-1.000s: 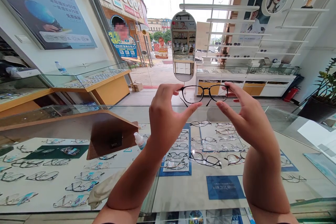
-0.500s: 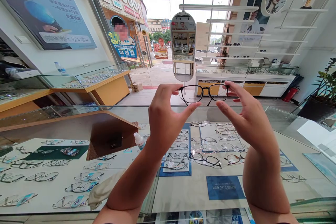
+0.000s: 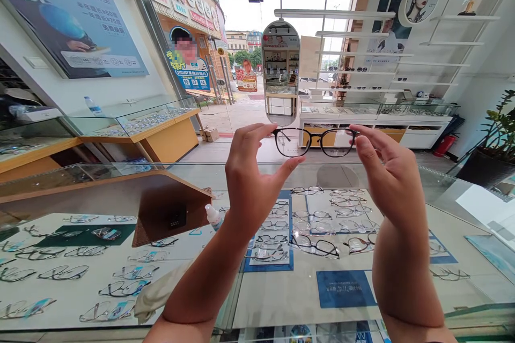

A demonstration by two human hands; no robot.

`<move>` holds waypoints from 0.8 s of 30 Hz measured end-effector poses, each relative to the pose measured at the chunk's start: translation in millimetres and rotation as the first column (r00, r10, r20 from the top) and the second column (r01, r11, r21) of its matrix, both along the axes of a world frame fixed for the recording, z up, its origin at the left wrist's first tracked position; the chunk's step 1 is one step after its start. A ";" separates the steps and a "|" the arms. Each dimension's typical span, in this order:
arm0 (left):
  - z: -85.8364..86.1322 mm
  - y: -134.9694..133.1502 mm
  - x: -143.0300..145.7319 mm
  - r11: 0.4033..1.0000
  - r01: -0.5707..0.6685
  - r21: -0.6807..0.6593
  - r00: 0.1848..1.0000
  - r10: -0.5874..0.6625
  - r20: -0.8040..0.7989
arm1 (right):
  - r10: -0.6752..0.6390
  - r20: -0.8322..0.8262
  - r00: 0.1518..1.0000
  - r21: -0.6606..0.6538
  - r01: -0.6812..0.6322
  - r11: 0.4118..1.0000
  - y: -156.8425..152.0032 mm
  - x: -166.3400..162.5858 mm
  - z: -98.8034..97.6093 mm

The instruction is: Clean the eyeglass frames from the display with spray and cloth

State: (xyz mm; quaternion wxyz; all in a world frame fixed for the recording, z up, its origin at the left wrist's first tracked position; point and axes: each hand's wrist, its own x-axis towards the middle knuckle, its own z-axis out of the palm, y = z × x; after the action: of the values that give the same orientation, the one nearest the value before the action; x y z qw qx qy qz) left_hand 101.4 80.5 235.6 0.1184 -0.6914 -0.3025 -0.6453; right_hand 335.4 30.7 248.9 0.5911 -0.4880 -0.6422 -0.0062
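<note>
I hold a pair of black-framed glasses (image 3: 315, 142) up at arm's length, level, lenses facing me. My left hand (image 3: 251, 179) pinches the left end of the frame between thumb and fingers. My right hand (image 3: 386, 171) grips the right end with its fingertips. Below my arms lies a glass display counter (image 3: 281, 289) with several rows of glasses on white and blue mats.
A small oval mirror (image 3: 280, 71) stands on the counter just behind the held glasses. A small spray bottle (image 3: 213, 215) and a folded cloth (image 3: 156, 295) lie on the glass at the left. Other showcases line the left wall, shelves with sunglasses the right; a plant (image 3: 497, 139) stands far right.
The glasses have shifted slightly up and to the right. My right hand has closed its fingers over the frame's right end; its thumb no longer sticks out below.
</note>
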 end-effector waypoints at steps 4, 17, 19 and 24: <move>0.1 0.4 0.1 1.000 -0.012 0.003 1.000 0.012 -0.003 | 0.015 -0.037 0.999 0.008 -0.015 1.000 3.6 3.1 -2.6; 0.9 -1.2 0.2 1.000 0.010 -0.008 1.000 -0.010 0.005 | 0.116 -0.132 0.985 0.026 -0.113 0.993 11.3 4.0 -3.4; 1.2 -1.3 0.3 1.000 0.018 -0.003 1.000 -0.018 0.005 | 0.135 -0.140 0.981 0.027 -0.132 0.991 12.9 4.1 -3.6; 1.2 -0.8 0.2 1.000 0.002 -0.020 1.000 -0.002 0.008 | 0.166 -0.147 0.975 0.033 -0.163 0.986 14.8 2.1 -1.8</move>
State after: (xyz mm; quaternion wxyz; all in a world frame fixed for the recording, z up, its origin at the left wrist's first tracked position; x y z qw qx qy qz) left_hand 101.6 79.8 236.8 0.1096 -0.6903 -0.3090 -0.6450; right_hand 337.5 45.5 247.1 0.6411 -0.4262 -0.6341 0.0729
